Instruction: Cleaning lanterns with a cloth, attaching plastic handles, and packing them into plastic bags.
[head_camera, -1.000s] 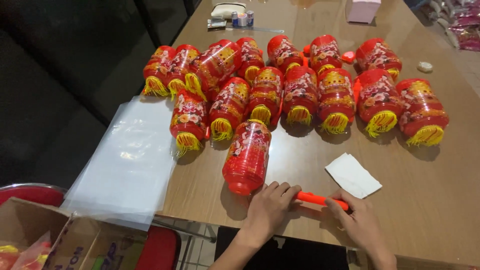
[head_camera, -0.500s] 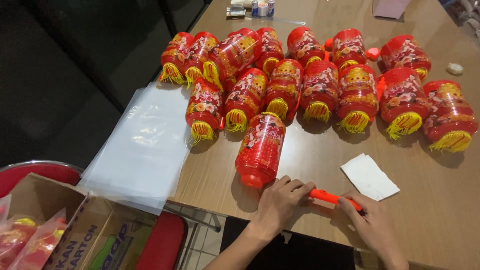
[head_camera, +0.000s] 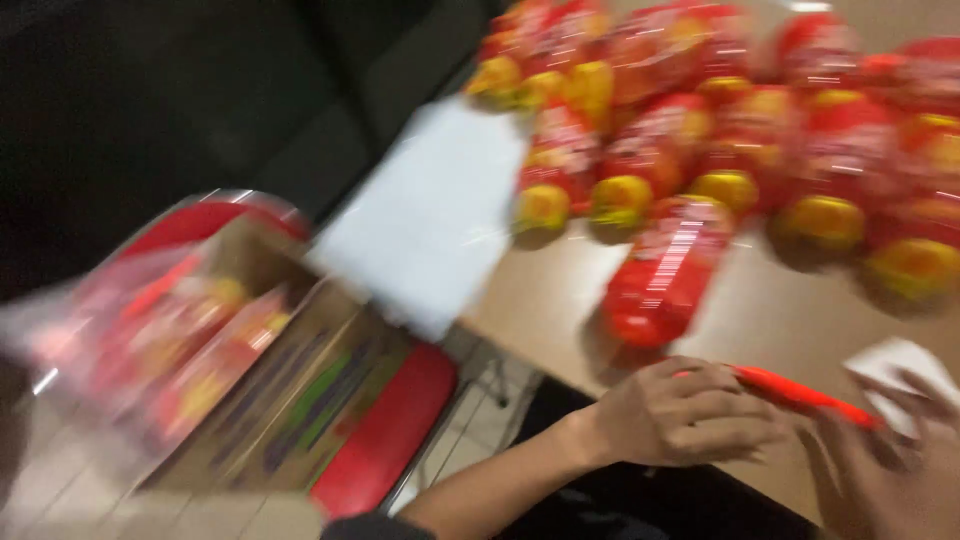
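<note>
Red marker (head_camera: 800, 393): slim, both hands' fingers curled round it.
Left hand (head_camera: 680, 412): on wooden tabletop (head_camera: 760, 310).
Right hand (head_camera: 890, 470): blurred.
Nearby: red-yellow lanterns (head_camera: 660, 270).

orange-red marker (head_camera: 800, 393) | lying level (blurred) | table edge, held between both hands

Frame heavily motion-blurred. Tabletop (head_camera: 760, 320): smooth wood-look surface, light brown, slight sheen. Red lantern-shaped packs (head_camera: 660, 270) in glossy plastic wrap, bright glare streaks. Stack of clear plastic sheets (head_camera: 430, 220), thin, milky, shiny. Orange-red marker (head_camera: 800, 392), smooth glossy plastic, touched by left hand (head_camera: 680, 412) and right hand (head_camera: 890, 470). White slip (head_camera: 895, 362) looks like matt paper. Cardboard box (head_camera: 300, 400), matt brown, printed flaps; glossy wrapped packs inside. Red chair seat (head_camera: 385, 440), smooth, plastic or vinyl, cannot tell which.
</note>
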